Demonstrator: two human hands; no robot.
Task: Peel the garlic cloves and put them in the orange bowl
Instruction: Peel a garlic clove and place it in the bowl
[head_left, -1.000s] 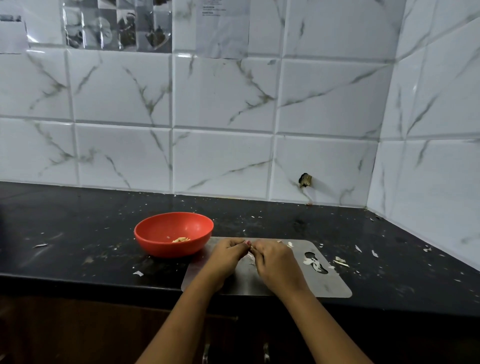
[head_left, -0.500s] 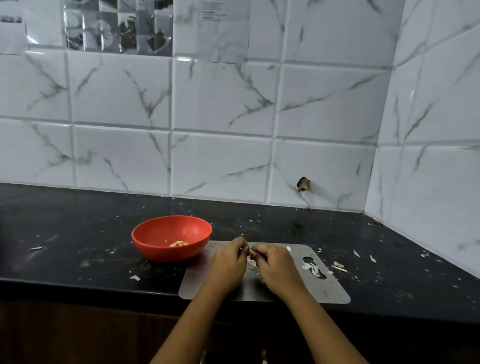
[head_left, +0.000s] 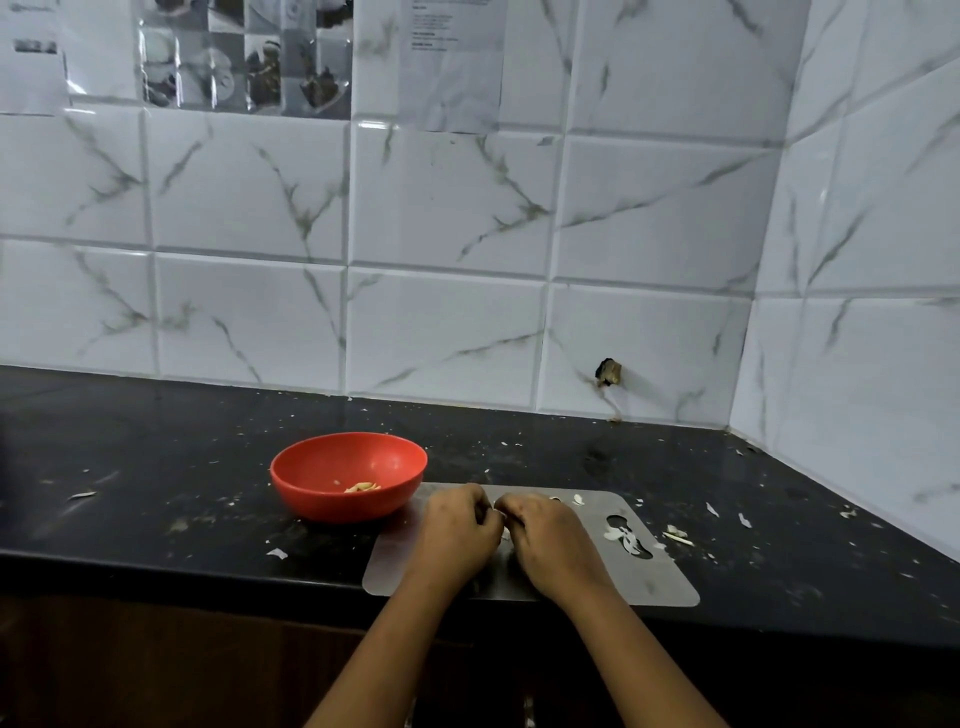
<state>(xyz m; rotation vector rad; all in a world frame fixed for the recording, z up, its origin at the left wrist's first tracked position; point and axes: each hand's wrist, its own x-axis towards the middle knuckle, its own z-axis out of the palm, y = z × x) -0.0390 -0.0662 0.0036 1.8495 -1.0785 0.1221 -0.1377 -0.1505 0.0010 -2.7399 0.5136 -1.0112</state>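
"Pale item, first entry: garlic clove (head_left: 500, 514). Location?"
"Pinched between left hand (head_left: 457, 530) and right hand (head_left: 550, 540), both sets of fingers curled tight on it, over the steel board (head_left: 667, 590). Mostly hidden; cannot tell whether skin remains."
"Orange bowl (head_left: 311, 501)?"
"Just beside the board's far left corner. Contents: a small heap of peeled cloves (head_left: 362, 487)."
"Waste?"
"Skins (head_left: 623, 535) in the board's cut-out, more scraps (head_left: 676, 535) on the black table (head_left: 156, 467) to the right."
"Unpeeled stock?"
"None in view. Judgement: a few done, one in hand and not yet in the bowl; remaining count unknown."
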